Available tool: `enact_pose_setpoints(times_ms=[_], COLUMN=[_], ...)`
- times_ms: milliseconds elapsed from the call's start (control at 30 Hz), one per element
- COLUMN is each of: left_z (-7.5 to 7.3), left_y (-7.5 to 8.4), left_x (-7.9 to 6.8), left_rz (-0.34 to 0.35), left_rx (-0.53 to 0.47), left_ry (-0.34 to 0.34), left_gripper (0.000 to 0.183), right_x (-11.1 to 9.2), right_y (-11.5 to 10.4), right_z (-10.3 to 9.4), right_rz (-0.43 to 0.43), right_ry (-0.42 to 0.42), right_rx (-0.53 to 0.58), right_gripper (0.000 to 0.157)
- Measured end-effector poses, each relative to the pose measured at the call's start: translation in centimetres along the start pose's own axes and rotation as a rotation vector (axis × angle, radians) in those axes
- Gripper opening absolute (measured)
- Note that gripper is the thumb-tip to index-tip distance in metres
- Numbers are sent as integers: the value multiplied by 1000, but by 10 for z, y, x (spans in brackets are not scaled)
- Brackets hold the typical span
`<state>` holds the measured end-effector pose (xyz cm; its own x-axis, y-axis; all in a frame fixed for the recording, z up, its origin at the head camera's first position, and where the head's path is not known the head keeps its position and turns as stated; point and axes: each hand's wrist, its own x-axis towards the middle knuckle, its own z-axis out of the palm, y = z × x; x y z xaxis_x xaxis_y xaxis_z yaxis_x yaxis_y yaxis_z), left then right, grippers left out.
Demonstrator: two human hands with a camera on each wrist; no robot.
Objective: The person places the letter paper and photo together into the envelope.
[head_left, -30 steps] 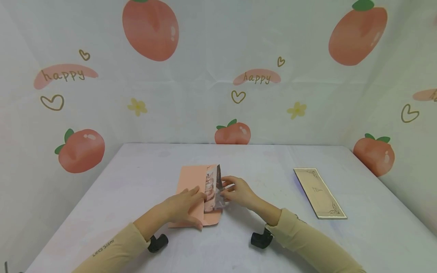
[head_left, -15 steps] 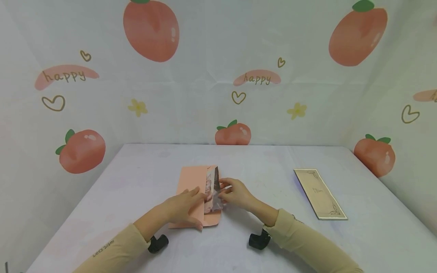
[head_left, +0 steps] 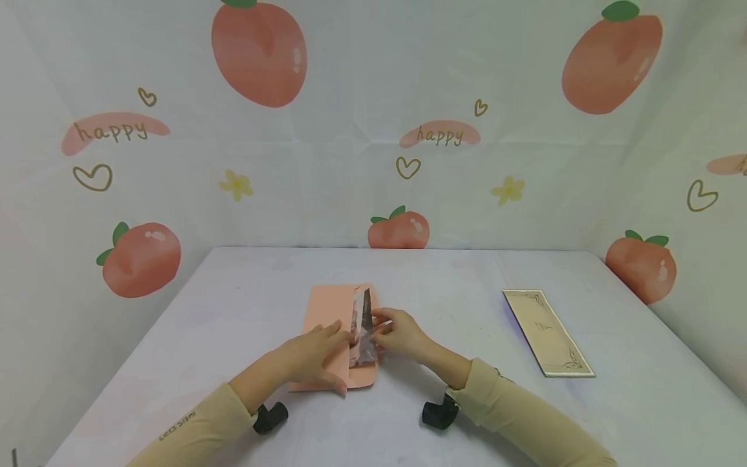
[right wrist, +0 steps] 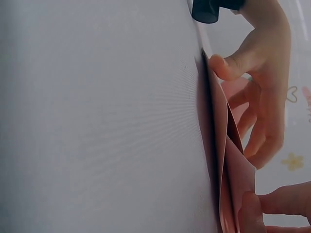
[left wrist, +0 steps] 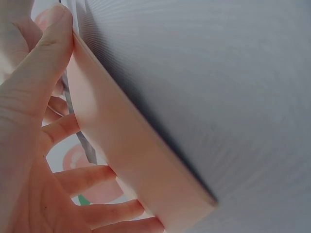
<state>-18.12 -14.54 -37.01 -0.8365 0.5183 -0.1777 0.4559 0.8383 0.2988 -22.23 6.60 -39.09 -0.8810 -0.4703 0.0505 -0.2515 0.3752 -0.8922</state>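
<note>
Since the earlier frame, your right hand [head_left: 403, 336] edges leftward, and the printed picture card [head_left: 362, 327] between its fingers shows as a narrower, flatter strip beside your left fingertips.

Below your left fingers, the left black wrist camera [head_left: 270, 418] holds its place. Your left hand [head_left: 318, 353] also stays put, fingers spread and nearly straight over the front panel of the peach paper envelope [head_left: 327, 305], thumb at the near edge; it presses rather than grips. Too much pressure there could clamp the panel down and jam the card; too little could let the envelope skid on the tabletop [head_left: 443, 279].

Just right of those fingertips, the card lies partly inside the envelope's side mouth. What looks like clear film [head_left: 366, 355] on its near end seems thin, so it could snag on the panel edge and crease if the card tilts.

Your right thumb and fingers are nearly together, pinching the card's outer edge; the rearmost fingers are partly hidden. Gripping so close to the back panel, they could buckle the card or catch the envelope too and drag both.

Below the right fingers, the right black wrist camera [head_left: 439, 413] shifts left too. Well right of them, the beige bordered card [head_left: 548, 334] lies flat where it was; a wide sweep of your right sleeve [head_left: 525, 415] could nudge it.
</note>
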Motion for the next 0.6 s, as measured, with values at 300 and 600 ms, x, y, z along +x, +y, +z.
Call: enact_pose_setpoints(times_ms=[300, 600], left_z=[0, 0], left_y=[0, -1], left_x=[0, 0], left_rz=[-6, -10], left_rx=[-9, -17], left_ry=[-5, -11], left_gripper=[84, 83], right_x=[3, 4], right_y=[3, 2], right_z=[2, 4], right_rz=[-41, -32], right_ry=[4, 5], right_rx=[-65, -80], right_gripper=[48, 48])
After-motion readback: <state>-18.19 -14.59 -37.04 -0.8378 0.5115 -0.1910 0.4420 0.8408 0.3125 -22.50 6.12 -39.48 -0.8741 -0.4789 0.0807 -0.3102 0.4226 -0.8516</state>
